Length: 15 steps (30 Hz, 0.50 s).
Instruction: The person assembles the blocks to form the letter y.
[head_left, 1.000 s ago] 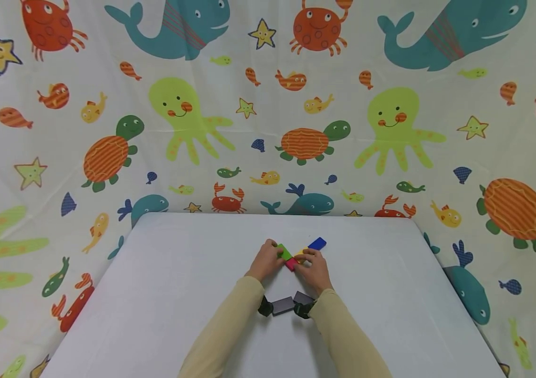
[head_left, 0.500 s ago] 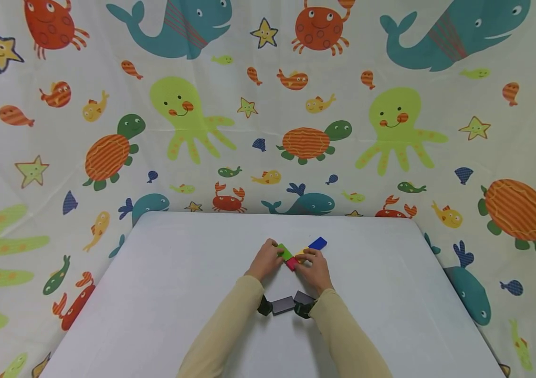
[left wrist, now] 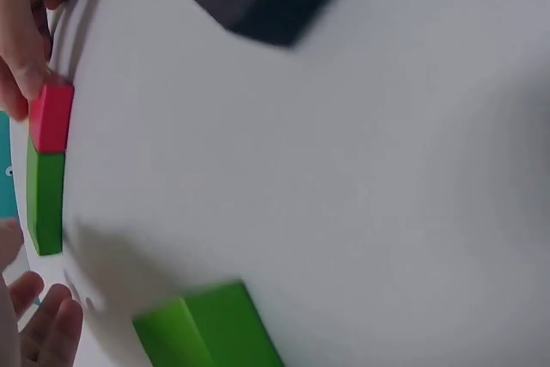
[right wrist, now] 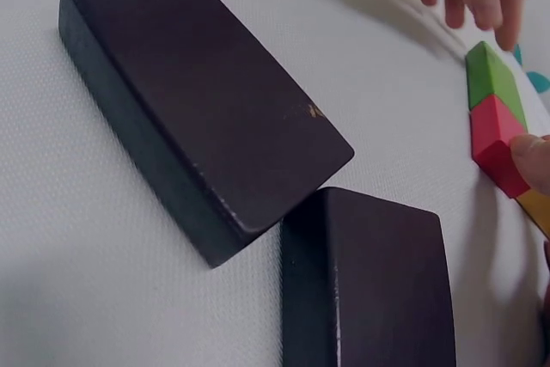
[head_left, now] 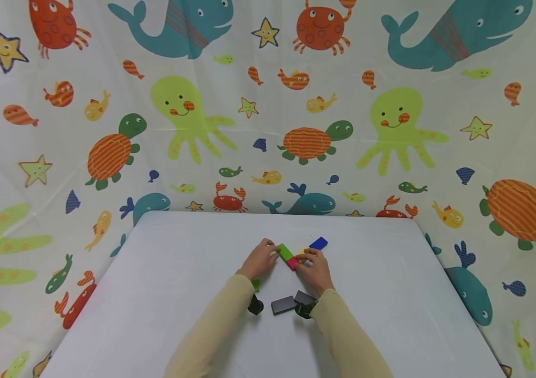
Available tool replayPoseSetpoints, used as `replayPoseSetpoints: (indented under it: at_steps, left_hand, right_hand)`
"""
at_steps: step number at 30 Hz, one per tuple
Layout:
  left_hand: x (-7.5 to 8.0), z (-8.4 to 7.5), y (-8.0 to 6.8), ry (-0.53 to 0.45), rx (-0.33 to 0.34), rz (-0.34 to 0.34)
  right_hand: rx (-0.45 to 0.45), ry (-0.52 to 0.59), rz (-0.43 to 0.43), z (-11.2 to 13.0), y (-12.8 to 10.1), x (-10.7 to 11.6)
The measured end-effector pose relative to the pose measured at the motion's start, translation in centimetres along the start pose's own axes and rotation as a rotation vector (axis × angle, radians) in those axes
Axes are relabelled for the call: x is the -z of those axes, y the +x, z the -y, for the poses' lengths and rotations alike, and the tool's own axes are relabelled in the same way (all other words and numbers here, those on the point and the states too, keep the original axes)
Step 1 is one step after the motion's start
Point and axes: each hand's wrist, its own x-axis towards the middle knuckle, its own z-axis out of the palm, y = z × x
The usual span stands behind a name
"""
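My left hand (head_left: 259, 259) is apart from the row of blocks, its fingers loose beside the green block (head_left: 286, 252). That green block meets the red block (left wrist: 51, 118) end to end. At the red block a yellow block (right wrist: 536, 205) runs off at an angle, so the row bends like a V. My right hand (head_left: 315, 268) grips the yellow block, its thumb (right wrist: 530, 157) touching the red one. The right fingers hide much of the yellow block. Beyond it lies a blue block (head_left: 318, 243) at the far end.
Two dark grey blocks, one on the left (head_left: 283, 305) and one on the right (head_left: 304, 298), lie between the forearms. Another green block (left wrist: 215, 328) sits near the left wrist. The white table (head_left: 192, 252) ends at a sea-animal cloth (head_left: 268, 115).
My left hand has let go of the green block and drawn back to the left, uncovering that block and another green one near the wrist. The right hand stays in place.
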Motion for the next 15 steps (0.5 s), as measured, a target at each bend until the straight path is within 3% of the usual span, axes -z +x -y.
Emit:
replayPoseSetpoints:
  at_steps: [9,12,15]
  left_hand:
    - [2.5,2.9,-3.4,-0.033,-0.039,0.114]
    - [3.0,3.5,-5.0,0.0,-0.029,0.095]
    - [2.5,3.5,-6.6,0.065,0.058,0.02]
  right_hand:
    - [-0.015,0.038,0.012,-0.3,-0.2,0.1]
    - [-0.016,0.05,0.016,-0.2,-0.2,0.1]
    - [-0.012,0.055,0.021,-0.2,-0.1,0.1]
